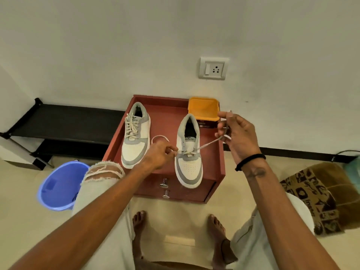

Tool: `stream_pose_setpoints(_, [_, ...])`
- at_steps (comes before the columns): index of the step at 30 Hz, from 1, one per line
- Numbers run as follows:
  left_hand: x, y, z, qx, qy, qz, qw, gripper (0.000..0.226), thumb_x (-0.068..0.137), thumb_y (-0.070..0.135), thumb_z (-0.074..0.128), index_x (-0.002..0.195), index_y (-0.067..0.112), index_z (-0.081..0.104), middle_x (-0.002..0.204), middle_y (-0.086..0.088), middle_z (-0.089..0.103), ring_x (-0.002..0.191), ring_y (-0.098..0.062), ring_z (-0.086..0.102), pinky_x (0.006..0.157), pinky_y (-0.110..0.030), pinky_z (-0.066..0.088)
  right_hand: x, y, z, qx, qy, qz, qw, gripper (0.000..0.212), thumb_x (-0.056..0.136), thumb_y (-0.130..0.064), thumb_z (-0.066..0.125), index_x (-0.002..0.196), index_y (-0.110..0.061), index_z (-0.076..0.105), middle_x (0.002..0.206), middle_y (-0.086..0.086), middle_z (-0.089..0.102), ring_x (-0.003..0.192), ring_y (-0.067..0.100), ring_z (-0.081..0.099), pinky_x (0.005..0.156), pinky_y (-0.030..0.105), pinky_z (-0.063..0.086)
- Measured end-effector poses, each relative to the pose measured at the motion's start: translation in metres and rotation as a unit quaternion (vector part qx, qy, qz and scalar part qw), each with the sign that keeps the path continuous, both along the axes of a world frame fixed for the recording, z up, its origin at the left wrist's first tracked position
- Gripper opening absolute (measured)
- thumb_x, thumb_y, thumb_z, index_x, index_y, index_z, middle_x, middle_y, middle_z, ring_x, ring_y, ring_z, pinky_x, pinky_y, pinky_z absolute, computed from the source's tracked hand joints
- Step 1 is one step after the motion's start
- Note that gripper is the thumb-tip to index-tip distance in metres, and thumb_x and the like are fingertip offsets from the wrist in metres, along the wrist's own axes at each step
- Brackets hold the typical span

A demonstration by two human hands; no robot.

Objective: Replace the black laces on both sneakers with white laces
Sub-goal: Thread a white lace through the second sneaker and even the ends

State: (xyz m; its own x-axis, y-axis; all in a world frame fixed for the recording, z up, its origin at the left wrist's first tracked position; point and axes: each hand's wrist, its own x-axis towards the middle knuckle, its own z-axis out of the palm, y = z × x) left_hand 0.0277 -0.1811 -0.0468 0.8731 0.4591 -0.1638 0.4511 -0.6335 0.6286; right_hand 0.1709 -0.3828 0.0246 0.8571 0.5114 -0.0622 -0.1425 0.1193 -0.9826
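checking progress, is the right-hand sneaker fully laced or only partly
Only partly: the right sneaker has white lace through the lowest eyelets only, ends held by the left hand and right hand.

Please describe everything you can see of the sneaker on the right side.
The right sneaker is white and grey, seemingly leather and suede, upright on the red cabinet, its toe overhanging the front edge. A white lace runs through only its lowest eyelets. The left hand and right hand each hold a lace end.

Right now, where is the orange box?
In the head view the orange box sits at the back right corner of the red cabinet, behind the half-laced sneaker and beside the right hand.
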Motion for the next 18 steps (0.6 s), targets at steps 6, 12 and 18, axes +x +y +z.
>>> stream_pose_setpoints(6, [0.019,-0.007,0.001,-0.157,-0.127,0.067,0.977,0.024,0.102,0.027,0.062,0.1,0.008,0.076,0.082,-0.003,0.077,0.064,-0.013,0.069,0.063,-0.027,0.052,0.013,-0.006,0.052,0.004,0.007,0.013,1.0,0.026,0.102,-0.016,0.06,0.118,0.001,0.07,0.082,0.003,0.066,0.07,0.015,0.058,0.087,0.039,0.056])
stream_pose_setpoints(12, [0.023,-0.012,0.013,-0.168,-0.162,0.091,0.968,0.019,0.101,0.026,0.064,0.109,0.014,0.076,0.083,0.002,0.078,0.066,-0.004,0.069,0.075,-0.029,0.059,0.011,0.008,0.108,0.007,-0.071,0.008,0.997,0.026,0.099,-0.015,0.066,0.119,0.003,0.07,0.091,0.008,0.069,0.075,0.015,0.059,0.078,0.032,0.056])
stream_pose_setpoints(18, [-0.004,-0.002,0.027,-0.332,-0.245,0.113,0.904,0.014,0.103,0.022,0.061,0.097,0.023,0.073,0.089,-0.004,0.078,0.075,-0.009,0.071,0.07,-0.028,0.057,0.0,0.026,0.072,-0.097,-0.088,0.053,0.99,0.021,0.094,0.0,0.065,0.113,-0.004,0.074,0.101,0.014,0.076,0.071,0.016,0.056,0.062,0.026,0.045])
